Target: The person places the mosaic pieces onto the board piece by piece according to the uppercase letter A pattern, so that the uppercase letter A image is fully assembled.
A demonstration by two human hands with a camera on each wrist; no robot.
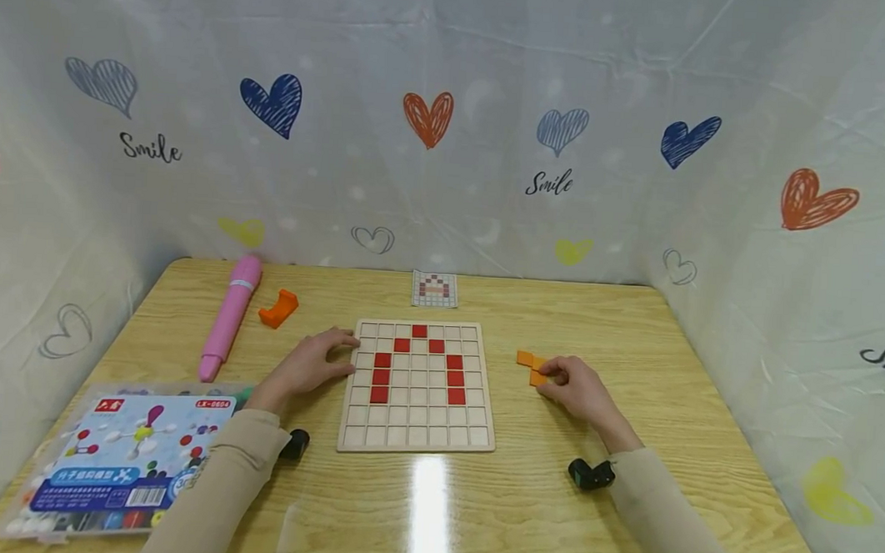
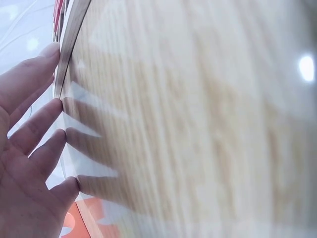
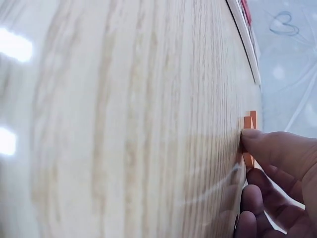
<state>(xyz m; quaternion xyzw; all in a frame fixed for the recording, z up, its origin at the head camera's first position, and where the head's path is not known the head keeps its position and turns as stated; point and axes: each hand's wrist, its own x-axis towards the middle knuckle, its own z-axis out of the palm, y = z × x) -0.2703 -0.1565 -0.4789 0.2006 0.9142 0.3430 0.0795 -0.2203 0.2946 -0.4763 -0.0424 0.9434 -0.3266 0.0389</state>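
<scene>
A square wooden grid board (image 1: 417,433) lies mid-table, with several red square tiles (image 1: 381,376) set in its cells in an arch-like pattern. At its left edge my left hand (image 1: 316,362) rests, thumb and fingers spread; in the left wrist view the thumb (image 2: 47,52) touches the board's side. To the right of the board, a few orange square tiles (image 1: 525,358) lie close together on the table. My right hand (image 1: 575,388) pinches one of these between thumb and fingers; the right wrist view shows an orange tile (image 3: 247,124) at the thumb tip.
Behind the board lies a small pattern card (image 1: 435,290). On the left are a pink pen-shaped object (image 1: 230,320), an orange bracket-like piece (image 1: 279,309) and a clear box with a molecular-model label (image 1: 133,452). A patterned curtain (image 1: 476,203) surrounds the table.
</scene>
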